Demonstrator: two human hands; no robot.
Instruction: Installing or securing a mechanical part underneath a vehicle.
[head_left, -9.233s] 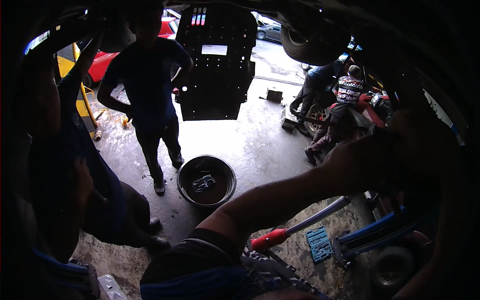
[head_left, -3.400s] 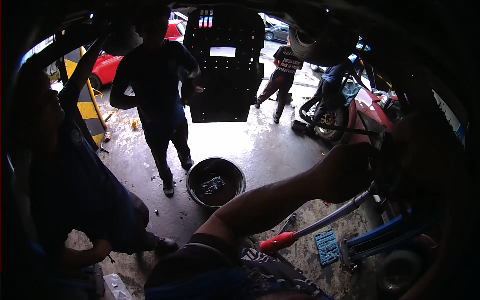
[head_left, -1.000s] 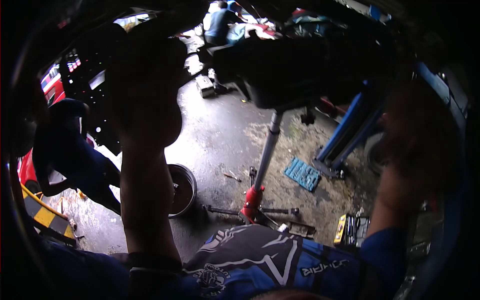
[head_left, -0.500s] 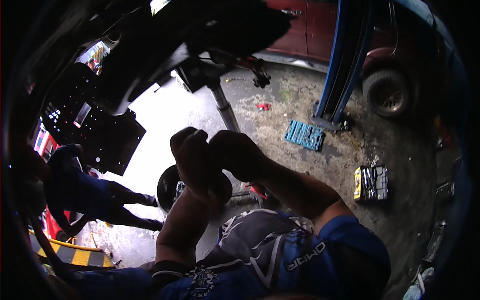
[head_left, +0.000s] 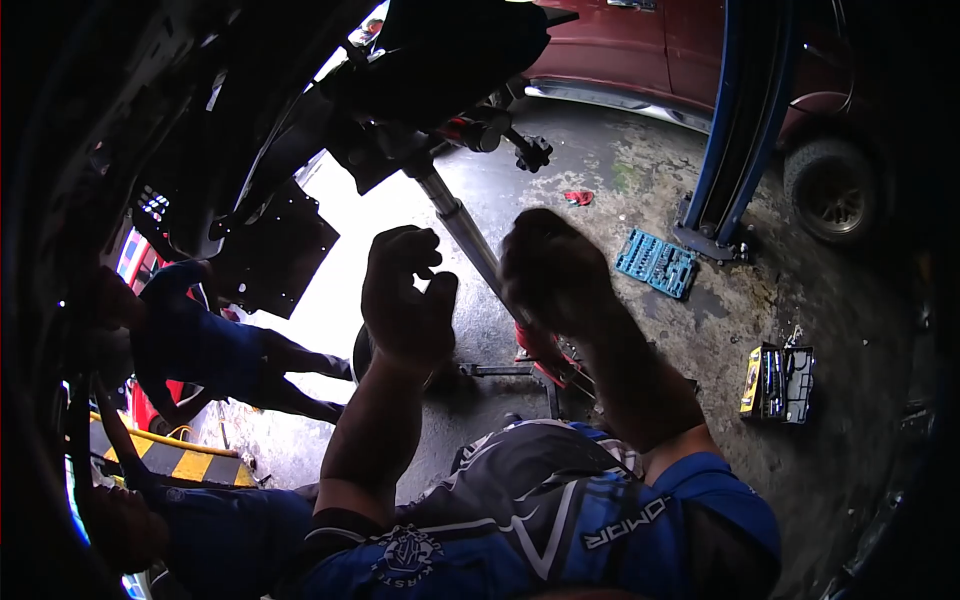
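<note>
My left hand [head_left: 408, 305] is raised in front of my chest, its fingers curled. A bright gap shows between its thumb and fingers, and I see nothing held there. To its right is my right hand [head_left: 555, 268], closed into a dark fist. Whatever it may hold is hidden. The hands are apart. Between and beyond them stands a slanting metal jack post [head_left: 455, 220], reaching up to the dark underside of a raised vehicle [head_left: 430, 70]. Both hands are in deep shade.
Two people in blue shirts, one standing [head_left: 215, 335] and one nearer [head_left: 225, 525], are at my left. A yellow-black striped barrier [head_left: 190, 462] is beside them. Rightward are a blue socket case [head_left: 656, 263], a toolbox [head_left: 778, 384], a blue lift column [head_left: 742, 130] and a dark red vehicle [head_left: 620, 55].
My hands, close together before, have separated; the right one has moved to the right and its fist has turned. The view has shifted, so the floor items appear farther right.
</note>
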